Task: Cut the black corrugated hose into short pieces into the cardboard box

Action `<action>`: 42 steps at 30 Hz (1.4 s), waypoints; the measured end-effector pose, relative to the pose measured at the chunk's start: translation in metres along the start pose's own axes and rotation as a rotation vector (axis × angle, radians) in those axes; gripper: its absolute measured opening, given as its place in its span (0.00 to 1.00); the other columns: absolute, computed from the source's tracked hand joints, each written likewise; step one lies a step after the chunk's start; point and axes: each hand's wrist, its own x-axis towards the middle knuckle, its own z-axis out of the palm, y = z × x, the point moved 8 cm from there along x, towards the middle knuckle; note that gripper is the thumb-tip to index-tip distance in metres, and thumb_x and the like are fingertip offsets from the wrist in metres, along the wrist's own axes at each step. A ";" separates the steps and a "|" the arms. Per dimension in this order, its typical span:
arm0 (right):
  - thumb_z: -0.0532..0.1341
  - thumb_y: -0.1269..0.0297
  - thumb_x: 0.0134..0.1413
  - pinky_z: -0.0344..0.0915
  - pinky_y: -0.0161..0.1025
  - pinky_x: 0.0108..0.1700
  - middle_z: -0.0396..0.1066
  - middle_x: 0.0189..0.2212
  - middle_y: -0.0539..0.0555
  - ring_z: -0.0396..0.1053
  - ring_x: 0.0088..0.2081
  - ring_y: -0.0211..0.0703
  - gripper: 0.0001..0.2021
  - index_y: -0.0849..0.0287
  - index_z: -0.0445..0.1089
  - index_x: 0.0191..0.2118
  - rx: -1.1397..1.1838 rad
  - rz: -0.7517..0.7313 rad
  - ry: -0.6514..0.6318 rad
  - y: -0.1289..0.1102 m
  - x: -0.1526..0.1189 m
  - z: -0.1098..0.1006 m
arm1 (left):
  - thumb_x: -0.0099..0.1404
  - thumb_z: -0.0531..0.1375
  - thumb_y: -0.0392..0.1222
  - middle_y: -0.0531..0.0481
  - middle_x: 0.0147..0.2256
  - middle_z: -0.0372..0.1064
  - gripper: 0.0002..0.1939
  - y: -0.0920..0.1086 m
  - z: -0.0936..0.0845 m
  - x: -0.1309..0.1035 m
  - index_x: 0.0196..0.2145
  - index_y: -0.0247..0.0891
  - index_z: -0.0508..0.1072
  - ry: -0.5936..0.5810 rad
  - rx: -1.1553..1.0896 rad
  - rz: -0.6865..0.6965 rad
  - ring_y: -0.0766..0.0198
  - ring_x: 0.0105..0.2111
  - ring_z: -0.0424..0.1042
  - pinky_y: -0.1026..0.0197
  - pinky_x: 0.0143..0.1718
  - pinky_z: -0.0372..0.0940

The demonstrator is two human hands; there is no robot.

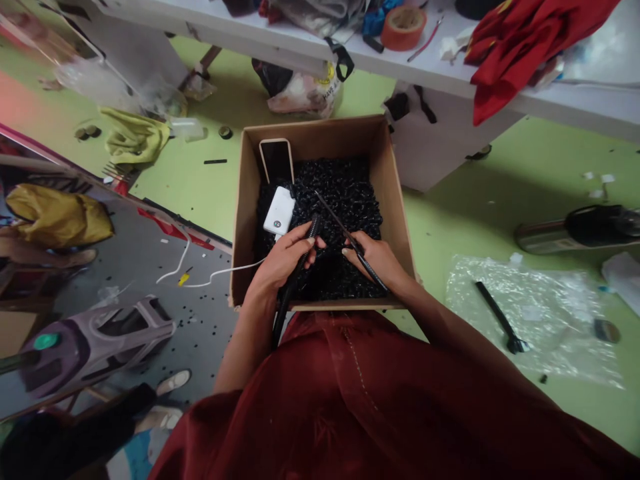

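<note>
A black ribbed tube (286, 303) is pinched in my left hand (290, 257), its upper end pointing into the cardboard box (399, 200) and its lower end hanging over the near rim. My right hand (375, 260) is closed on a thin, dark, pointed tool (336, 217); its exact kind is unclear. The tool slants up and left, its tip just right of the tube's end. Both hands are over a heap of small black pieces (340, 183) filling the box. A phone (277, 161) leans in the far left corner, and a white power bank (280, 212) with a cable lies beside my left hand.
The box rests on a green tabletop (200, 200). At right are a steel flask (545, 233) and a clear plastic sheet (465, 287) bearing a black strip-like item (495, 310). A white shelf (445, 73) crosses the back. A purple stool (120, 340) stands at left, near another person's feet.
</note>
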 end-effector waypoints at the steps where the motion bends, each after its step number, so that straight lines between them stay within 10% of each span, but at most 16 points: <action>1: 0.56 0.59 0.54 0.63 0.39 0.36 0.75 0.32 0.54 0.73 0.32 0.46 0.11 0.56 0.68 0.41 0.000 0.002 0.000 0.000 0.000 0.000 | 0.62 0.56 0.39 0.49 0.34 0.69 0.19 -0.001 0.001 -0.001 0.51 0.37 0.70 -0.014 -0.041 -0.010 0.74 0.23 0.63 0.67 0.22 0.57; 7: 0.57 0.58 0.54 0.63 0.39 0.36 0.75 0.32 0.54 0.73 0.32 0.47 0.12 0.56 0.68 0.42 -0.003 0.022 -0.022 0.002 0.000 0.002 | 0.64 0.57 0.46 0.53 0.27 0.67 0.34 -0.004 0.010 -0.004 0.65 0.42 0.51 -0.102 -0.180 -0.029 0.75 0.18 0.59 0.68 0.19 0.53; 20: 0.55 0.55 0.56 0.64 0.42 0.39 0.73 0.35 0.55 0.72 0.36 0.49 0.15 0.57 0.66 0.46 0.029 0.030 -0.010 0.003 0.000 0.000 | 0.60 0.60 0.48 0.52 0.28 0.65 0.18 0.001 -0.004 -0.001 0.44 0.34 0.73 0.027 -0.290 0.035 0.75 0.19 0.57 0.67 0.19 0.52; 27: 0.56 0.54 0.55 0.65 0.47 0.45 0.70 0.45 0.59 0.70 0.42 0.49 0.23 0.57 0.60 0.55 0.119 -0.054 -0.070 -0.002 0.001 0.009 | 0.60 0.59 0.47 0.55 0.25 0.66 0.17 0.002 -0.022 0.002 0.44 0.36 0.75 0.318 0.173 0.155 0.74 0.19 0.59 0.67 0.20 0.55; 42: 0.57 0.51 0.54 0.63 0.51 0.49 0.67 0.49 0.62 0.67 0.48 0.54 0.28 0.59 0.58 0.58 0.096 -0.070 -0.140 -0.006 -0.002 0.011 | 0.68 0.52 0.44 0.43 0.37 0.73 0.17 0.018 -0.003 -0.001 0.48 0.35 0.73 0.331 0.930 0.315 0.60 0.37 0.69 0.59 0.41 0.62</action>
